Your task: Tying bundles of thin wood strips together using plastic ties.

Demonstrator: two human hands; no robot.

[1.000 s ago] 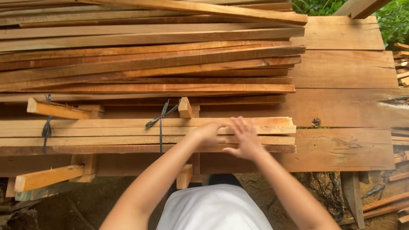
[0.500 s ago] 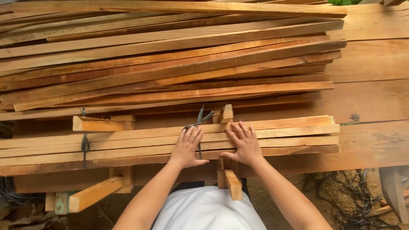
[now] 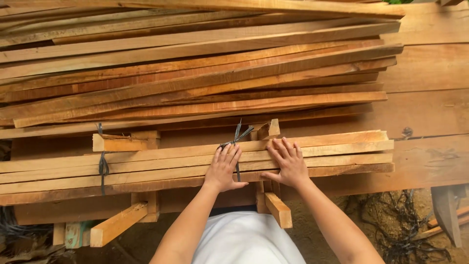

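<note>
Rough wooden planks make up the bench [image 3: 430,112] that fills most of the frame, with bare dirt and a tangle of dark wire [image 3: 405,230] showing at the lower right. Across the upper half lies a loose heap of long reddish-brown wooden slats [image 3: 205,73], fanned at slight angles from left to right.

Below that heap, across the middle of the frame, sits your tied bundle of pale flat wooden slats [image 3: 342,151], running left to right and resting on short square wooden cross blocks [image 3: 277,209] that stick out toward you at the lower centre and lower left. A black wire tie [image 3: 238,139] wraps the bundle at the centre, its twisted ends standing up just above your fingers; a second black wire tie [image 3: 102,166] wraps it at the left.

Your left hand [image 3: 222,168] lies flat on top of the bundle just left of the centre tie, its grip apart with fingers spread and nothing held. Your right hand [image 3: 289,164] lies flat on the bundle just right of the same tie, grip likewise apart, palm down on the slats. The two hands are near each other, with the tie between them. Your white garment [image 3: 246,239] shows at the bottom centre.
</note>
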